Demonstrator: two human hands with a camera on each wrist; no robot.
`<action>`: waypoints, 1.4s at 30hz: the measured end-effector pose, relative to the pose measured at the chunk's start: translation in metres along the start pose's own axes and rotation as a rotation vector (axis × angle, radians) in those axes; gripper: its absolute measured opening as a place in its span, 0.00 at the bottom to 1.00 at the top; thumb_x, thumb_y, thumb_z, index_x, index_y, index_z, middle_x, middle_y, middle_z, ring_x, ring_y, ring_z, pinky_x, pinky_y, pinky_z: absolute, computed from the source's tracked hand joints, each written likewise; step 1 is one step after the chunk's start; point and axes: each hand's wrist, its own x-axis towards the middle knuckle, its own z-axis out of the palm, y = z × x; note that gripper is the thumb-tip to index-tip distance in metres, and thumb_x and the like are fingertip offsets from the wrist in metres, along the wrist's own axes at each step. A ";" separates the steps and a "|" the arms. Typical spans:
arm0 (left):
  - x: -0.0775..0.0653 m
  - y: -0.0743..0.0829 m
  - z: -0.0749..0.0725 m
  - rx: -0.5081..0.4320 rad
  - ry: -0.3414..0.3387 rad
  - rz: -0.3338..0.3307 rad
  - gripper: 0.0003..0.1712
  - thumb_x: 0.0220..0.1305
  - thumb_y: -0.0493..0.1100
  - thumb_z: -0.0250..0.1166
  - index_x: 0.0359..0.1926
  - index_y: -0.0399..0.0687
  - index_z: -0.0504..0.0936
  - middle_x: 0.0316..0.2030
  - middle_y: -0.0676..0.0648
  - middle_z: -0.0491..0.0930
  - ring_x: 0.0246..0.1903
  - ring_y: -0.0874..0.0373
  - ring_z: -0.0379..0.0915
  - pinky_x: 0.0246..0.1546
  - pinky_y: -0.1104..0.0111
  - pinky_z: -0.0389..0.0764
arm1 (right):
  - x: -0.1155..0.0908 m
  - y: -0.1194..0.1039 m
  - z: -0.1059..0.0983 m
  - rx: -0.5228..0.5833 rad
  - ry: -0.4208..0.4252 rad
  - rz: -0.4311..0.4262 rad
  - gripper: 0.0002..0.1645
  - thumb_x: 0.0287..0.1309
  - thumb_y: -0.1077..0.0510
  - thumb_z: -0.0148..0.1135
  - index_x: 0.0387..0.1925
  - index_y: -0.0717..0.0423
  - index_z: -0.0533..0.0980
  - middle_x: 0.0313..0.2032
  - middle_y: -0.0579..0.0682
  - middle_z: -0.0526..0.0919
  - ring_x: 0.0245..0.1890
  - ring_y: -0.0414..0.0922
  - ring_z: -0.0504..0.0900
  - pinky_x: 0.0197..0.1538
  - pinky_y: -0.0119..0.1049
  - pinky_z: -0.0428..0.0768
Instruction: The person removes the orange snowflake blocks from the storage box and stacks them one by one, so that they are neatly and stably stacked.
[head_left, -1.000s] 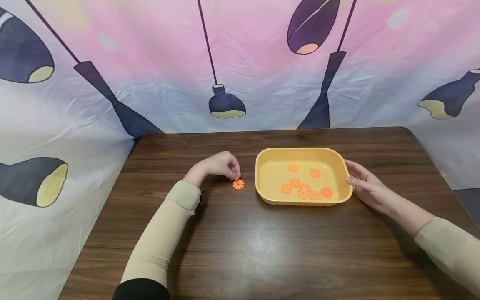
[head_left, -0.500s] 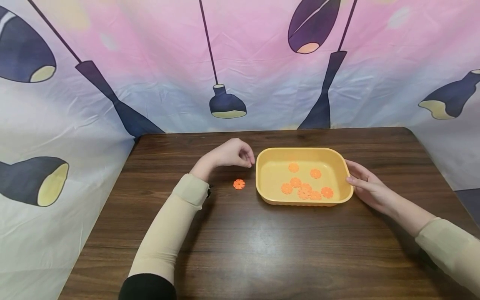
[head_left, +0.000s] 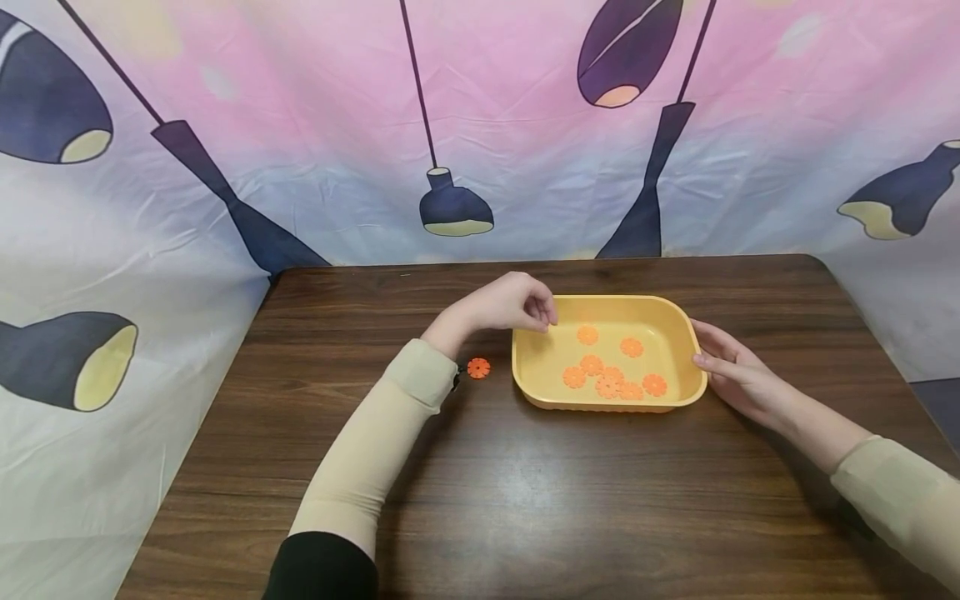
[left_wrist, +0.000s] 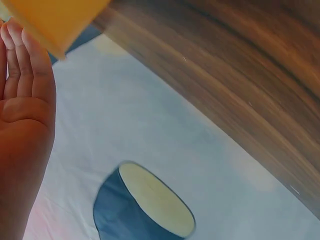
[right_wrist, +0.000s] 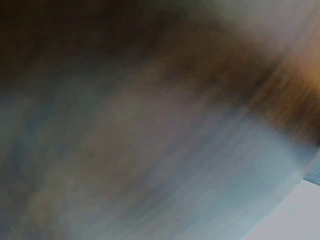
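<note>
In the head view, a yellow plastic tray holds several orange notched plastic discs. My right hand grips the tray's right end, thumb at the rim and fingers along the outer wall. My left hand hovers over the tray's back left corner, fingers bent and tips close together. Whether a disc is between those fingertips is hidden. One more orange disc lies on the table beside my left wrist. The left wrist view catches my left palm and fingers under the tray's blurred edge.
The dark wood table carries the tray near its back half. Behind it hangs a pastel cloth printed with dark lamps. The right wrist view is mostly blurred.
My left hand has left the loose disc on the table, risen and moved right to the tray's back left corner. The right hand and tray have stayed put.
</note>
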 end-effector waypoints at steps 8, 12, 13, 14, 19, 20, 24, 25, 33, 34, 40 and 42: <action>0.018 0.007 0.021 0.009 -0.119 0.009 0.06 0.65 0.31 0.74 0.43 0.34 0.89 0.40 0.42 0.90 0.38 0.56 0.86 0.44 0.75 0.85 | 0.001 0.000 0.000 0.007 0.001 0.004 0.31 0.81 0.66 0.47 0.76 0.41 0.59 0.69 0.31 0.64 0.65 0.23 0.74 0.63 0.20 0.78; 0.025 0.009 0.031 0.017 -0.183 0.010 0.07 0.63 0.29 0.74 0.43 0.35 0.88 0.40 0.41 0.89 0.39 0.56 0.85 0.44 0.76 0.84 | 0.001 0.000 0.000 0.008 0.002 0.007 0.31 0.81 0.66 0.47 0.76 0.41 0.60 0.69 0.31 0.64 0.65 0.23 0.74 0.63 0.20 0.78; 0.026 0.010 0.034 0.023 -0.197 0.010 0.07 0.63 0.30 0.74 0.43 0.35 0.88 0.40 0.42 0.89 0.39 0.57 0.85 0.45 0.77 0.84 | 0.001 0.000 0.000 0.008 0.002 0.007 0.31 0.81 0.66 0.47 0.76 0.41 0.60 0.69 0.31 0.64 0.65 0.23 0.74 0.63 0.20 0.78; 0.027 0.011 0.036 0.029 -0.212 0.012 0.07 0.63 0.30 0.74 0.43 0.36 0.88 0.40 0.42 0.89 0.40 0.57 0.84 0.45 0.77 0.83 | 0.001 0.000 0.000 0.008 0.000 0.006 0.31 0.81 0.66 0.47 0.76 0.41 0.59 0.69 0.31 0.64 0.65 0.23 0.74 0.63 0.20 0.78; 0.032 0.012 0.045 0.074 -0.265 0.017 0.08 0.61 0.29 0.72 0.42 0.38 0.88 0.39 0.44 0.88 0.40 0.59 0.83 0.44 0.79 0.81 | 0.000 0.000 0.001 0.011 -0.004 -0.001 0.31 0.81 0.67 0.47 0.76 0.41 0.59 0.68 0.31 0.64 0.65 0.23 0.74 0.63 0.20 0.78; 0.033 0.012 0.047 0.079 -0.271 0.016 0.08 0.61 0.28 0.72 0.42 0.38 0.88 0.39 0.44 0.88 0.40 0.59 0.83 0.44 0.79 0.81 | 0.000 0.000 0.002 0.012 -0.004 -0.003 0.31 0.81 0.67 0.47 0.76 0.41 0.59 0.68 0.31 0.65 0.66 0.23 0.74 0.63 0.20 0.78; 0.036 0.013 0.052 0.097 -0.282 0.003 0.10 0.61 0.28 0.72 0.43 0.39 0.88 0.38 0.45 0.87 0.40 0.59 0.81 0.43 0.79 0.80 | 0.000 0.000 0.002 0.018 -0.006 -0.008 0.31 0.81 0.67 0.47 0.76 0.41 0.60 0.68 0.30 0.66 0.65 0.23 0.74 0.63 0.20 0.78; 0.036 0.013 0.053 0.098 -0.283 -0.001 0.10 0.61 0.28 0.72 0.44 0.38 0.88 0.39 0.45 0.87 0.40 0.59 0.81 0.43 0.79 0.80 | 0.000 0.000 0.002 0.019 -0.007 -0.009 0.31 0.81 0.67 0.47 0.76 0.41 0.60 0.68 0.30 0.66 0.65 0.23 0.74 0.63 0.20 0.78; 0.034 0.012 0.061 0.142 -0.272 -0.008 0.12 0.60 0.31 0.77 0.44 0.41 0.87 0.39 0.46 0.85 0.40 0.60 0.78 0.42 0.79 0.77 | 0.000 0.000 0.002 0.015 -0.014 -0.015 0.31 0.81 0.67 0.46 0.77 0.43 0.58 0.68 0.31 0.66 0.66 0.24 0.74 0.63 0.20 0.78; 0.034 0.012 0.061 0.157 -0.272 -0.004 0.12 0.60 0.32 0.77 0.44 0.42 0.87 0.39 0.47 0.84 0.39 0.60 0.77 0.42 0.78 0.76 | 0.000 0.000 0.002 0.015 -0.014 -0.016 0.31 0.81 0.67 0.46 0.77 0.43 0.59 0.68 0.31 0.66 0.66 0.24 0.74 0.63 0.20 0.78; 0.033 0.012 0.066 0.241 -0.273 0.025 0.14 0.58 0.36 0.81 0.42 0.45 0.86 0.36 0.52 0.81 0.37 0.61 0.75 0.42 0.76 0.75 | 0.001 0.001 0.002 0.036 -0.023 -0.029 0.31 0.80 0.68 0.45 0.75 0.40 0.61 0.69 0.31 0.68 0.66 0.25 0.75 0.63 0.21 0.78; 0.032 0.012 0.066 0.248 -0.271 0.029 0.13 0.58 0.36 0.81 0.42 0.46 0.86 0.35 0.52 0.81 0.37 0.62 0.75 0.41 0.76 0.75 | 0.001 0.001 0.002 0.043 -0.026 -0.034 0.31 0.80 0.69 0.45 0.74 0.40 0.62 0.69 0.31 0.69 0.66 0.26 0.75 0.63 0.21 0.78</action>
